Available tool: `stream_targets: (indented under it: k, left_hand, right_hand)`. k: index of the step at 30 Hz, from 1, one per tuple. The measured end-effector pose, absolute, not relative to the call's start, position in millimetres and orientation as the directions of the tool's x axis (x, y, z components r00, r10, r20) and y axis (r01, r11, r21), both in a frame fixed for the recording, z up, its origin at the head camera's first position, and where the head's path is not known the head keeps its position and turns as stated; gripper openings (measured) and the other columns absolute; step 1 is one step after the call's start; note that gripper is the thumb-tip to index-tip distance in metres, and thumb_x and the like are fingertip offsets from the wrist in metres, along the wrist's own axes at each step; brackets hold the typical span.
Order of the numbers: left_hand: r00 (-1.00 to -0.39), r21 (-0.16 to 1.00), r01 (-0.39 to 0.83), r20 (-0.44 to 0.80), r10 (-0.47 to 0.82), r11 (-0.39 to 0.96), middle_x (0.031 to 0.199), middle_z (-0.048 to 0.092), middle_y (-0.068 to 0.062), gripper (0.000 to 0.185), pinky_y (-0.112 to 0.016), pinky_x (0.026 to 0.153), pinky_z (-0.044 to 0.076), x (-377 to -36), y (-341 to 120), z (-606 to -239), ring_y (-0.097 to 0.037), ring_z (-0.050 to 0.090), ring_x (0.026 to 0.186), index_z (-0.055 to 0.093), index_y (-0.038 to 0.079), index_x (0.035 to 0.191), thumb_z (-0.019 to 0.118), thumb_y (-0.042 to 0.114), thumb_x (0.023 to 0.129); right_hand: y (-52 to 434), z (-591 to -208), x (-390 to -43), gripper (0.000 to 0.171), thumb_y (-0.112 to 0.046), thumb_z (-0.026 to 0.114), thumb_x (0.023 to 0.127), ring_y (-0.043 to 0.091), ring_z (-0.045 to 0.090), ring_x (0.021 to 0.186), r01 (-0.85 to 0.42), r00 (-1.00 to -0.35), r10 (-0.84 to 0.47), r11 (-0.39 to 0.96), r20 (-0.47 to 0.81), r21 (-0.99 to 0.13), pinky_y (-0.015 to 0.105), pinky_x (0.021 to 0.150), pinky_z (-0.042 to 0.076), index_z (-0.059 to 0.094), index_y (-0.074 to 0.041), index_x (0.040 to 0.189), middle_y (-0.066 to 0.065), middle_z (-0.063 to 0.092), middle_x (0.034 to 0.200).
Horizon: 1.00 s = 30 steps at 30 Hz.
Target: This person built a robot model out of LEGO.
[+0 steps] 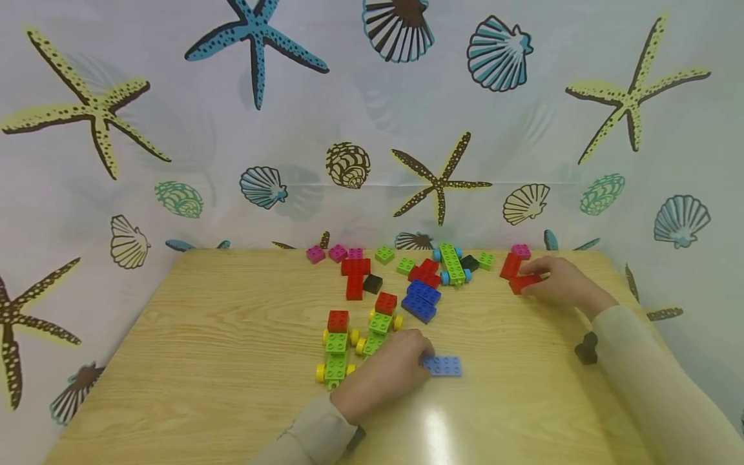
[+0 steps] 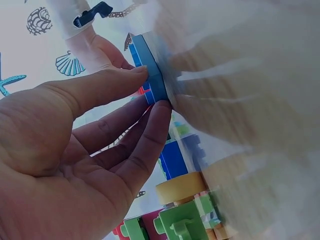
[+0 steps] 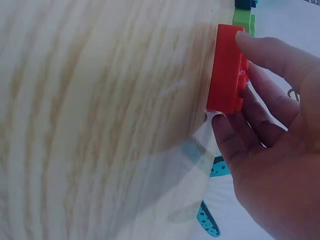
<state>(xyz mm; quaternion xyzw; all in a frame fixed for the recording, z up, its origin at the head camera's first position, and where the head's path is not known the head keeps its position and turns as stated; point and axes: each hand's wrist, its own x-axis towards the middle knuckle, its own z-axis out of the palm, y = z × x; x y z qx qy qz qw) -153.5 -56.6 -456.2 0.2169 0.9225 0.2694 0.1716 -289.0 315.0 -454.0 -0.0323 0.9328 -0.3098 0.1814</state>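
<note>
A flat blue plate [image 1: 443, 366] lay near the middle of the desk [image 1: 203, 361], toward the near edge, and was pinched at its short end by the left hand [image 1: 386, 374], thumb on one edge and fingers on the other. A red brick [image 1: 525, 281] near the far right corner was held by the right hand [image 1: 562, 283], its fingers curled round the brick's sides. Both pieces were judged light, stiff, hard plastic, smooth enough to slide on the desk, and not fragile; the plain side walls, not the studs, were judged the best place to take hold. The desk was of pale wood grain, glossy with a glare patch, and carried more bricks [image 1: 424, 300] and small wheeled builds [image 1: 337, 352]. A curtain [image 1: 174, 129] printed with starfish and shells hung behind.
</note>
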Motion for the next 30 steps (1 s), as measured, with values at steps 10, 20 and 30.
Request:
stream_targets:
  k: [10, 20, 30]
  left_hand:
    - [-0.843, 0.567, 0.313, -0.203, 0.498, 0.762, 0.115, 0.079, -0.004, 0.030, -0.034, 0.100, 0.062, -154.1, -56.4, -455.2, -0.013, 0.068, 0.103, 0.083, 0.005, 0.126, 0.084, 0.008, 0.096]
    - [-0.837, 0.578, 0.304, -0.218, 0.502, 0.758, 0.117, 0.080, -0.004, 0.031, -0.033, 0.101, 0.062, -155.8, -57.4, -455.7, -0.012, 0.068, 0.103, 0.083, 0.007, 0.128, 0.084, 0.009, 0.097]
    - [-0.835, 0.578, 0.317, -0.205, 0.510, 0.752, 0.118, 0.080, -0.004, 0.031, -0.032, 0.101, 0.062, -155.8, -58.7, -456.7, -0.012, 0.069, 0.103, 0.083, 0.006, 0.127, 0.084, 0.009, 0.096]
  right_hand:
    - [317.0, -456.6, -286.5, 0.049, -0.025, 0.083, 0.101, 0.047, 0.058, 0.136, 0.019, -0.933, -0.201, 0.801, -0.298, -0.599, 0.066, 0.123, 0.050, 0.070, -0.006, 0.145, 0.027, 0.064, 0.153]
    - [314.7, -458.5, -284.4, 0.050, -0.026, 0.085, 0.100, 0.043, 0.059, 0.133, 0.015, -0.932, -0.206, 0.799, -0.297, -0.601, 0.063, 0.120, 0.052, 0.072, -0.006, 0.144, 0.025, 0.066, 0.151]
    - [307.5, -456.9, -279.7, 0.050, -0.027, 0.085, 0.100, 0.042, 0.061, 0.129, -0.012, -0.932, -0.228, 0.797, -0.282, -0.604, 0.063, 0.118, 0.053, 0.072, -0.003, 0.142, 0.024, 0.069, 0.145]
